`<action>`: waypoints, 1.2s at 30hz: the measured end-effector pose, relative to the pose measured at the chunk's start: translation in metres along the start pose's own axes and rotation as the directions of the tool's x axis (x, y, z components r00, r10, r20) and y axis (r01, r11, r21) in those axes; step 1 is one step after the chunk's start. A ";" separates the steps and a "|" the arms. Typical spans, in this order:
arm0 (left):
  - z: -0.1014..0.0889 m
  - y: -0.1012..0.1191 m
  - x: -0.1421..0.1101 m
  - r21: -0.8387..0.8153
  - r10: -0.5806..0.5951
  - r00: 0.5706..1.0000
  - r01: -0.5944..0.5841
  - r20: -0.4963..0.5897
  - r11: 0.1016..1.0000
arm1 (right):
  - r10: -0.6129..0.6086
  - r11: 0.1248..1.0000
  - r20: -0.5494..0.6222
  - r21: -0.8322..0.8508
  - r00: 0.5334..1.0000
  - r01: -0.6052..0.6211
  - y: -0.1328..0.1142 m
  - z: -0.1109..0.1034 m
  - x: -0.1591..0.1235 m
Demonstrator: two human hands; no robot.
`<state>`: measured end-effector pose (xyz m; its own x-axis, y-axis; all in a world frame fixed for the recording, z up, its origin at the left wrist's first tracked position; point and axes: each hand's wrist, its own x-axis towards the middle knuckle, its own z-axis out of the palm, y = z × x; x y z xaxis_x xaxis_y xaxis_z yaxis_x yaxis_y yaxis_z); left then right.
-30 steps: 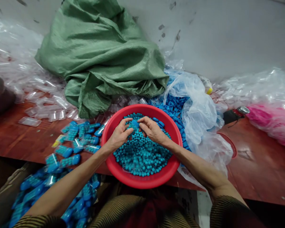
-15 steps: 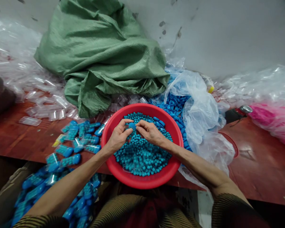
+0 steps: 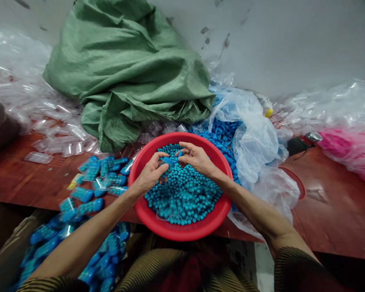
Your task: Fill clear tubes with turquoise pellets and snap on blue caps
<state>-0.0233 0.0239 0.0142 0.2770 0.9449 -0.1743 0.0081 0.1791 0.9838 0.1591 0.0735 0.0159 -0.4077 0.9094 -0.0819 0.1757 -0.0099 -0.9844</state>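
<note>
Over a red basin [image 3: 182,235] of turquoise beads [image 3: 188,207], my left hand [image 3: 149,172] pinches a small clear container with a blue end [image 3: 168,161] between thumb and fingers. How much is inside that container I cannot make out. To its right, my right hand [image 3: 197,159] is closed on a small blue cap [image 3: 180,153], apart from the container. Several bead-filled clear containers with blue caps [image 3: 93,206] lie on the table left of the basin.
A large green sack [image 3: 134,73] stands behind the basin. Blue caps [image 3: 226,132] spill from a clear plastic bag [image 3: 255,138] at the right. Empty clear containers [image 3: 61,134] cover the back left of the red table [image 3: 337,219]. More filled containers [image 3: 103,263] lie below its front edge.
My right hand has moved slightly right and up, away from the container, and now holds a small blue cap. My left hand stays nearly in place with the container.
</note>
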 end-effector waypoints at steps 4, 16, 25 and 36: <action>0.004 -0.004 -0.001 0.036 0.031 0.999 -0.029 -0.045 0.999 | -0.211 0.924 0.015 -0.324 0.977 0.205 -0.006 0.015 -0.007; 0.003 -0.011 0.011 -0.079 0.208 0.976 -0.213 -0.066 0.974 | -0.177 0.292 0.301 -0.893 0.937 0.342 -0.020 0.045 -0.016; 0.003 -0.017 0.009 0.009 0.254 0.928 -0.262 -0.272 0.965 | -0.095 0.184 0.334 -0.920 0.938 0.346 -0.030 0.058 -0.008; -0.078 0.007 -0.033 0.142 0.212 0.867 -0.165 -0.450 0.976 | -0.146 0.671 0.303 -0.669 0.942 0.319 -0.016 0.006 0.008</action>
<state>-0.1068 0.0157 0.0239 -0.1906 0.9809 0.0388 0.0987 -0.0202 0.9949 0.1481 0.0782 0.0301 -0.6808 0.7323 0.0190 0.5876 0.5614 -0.5828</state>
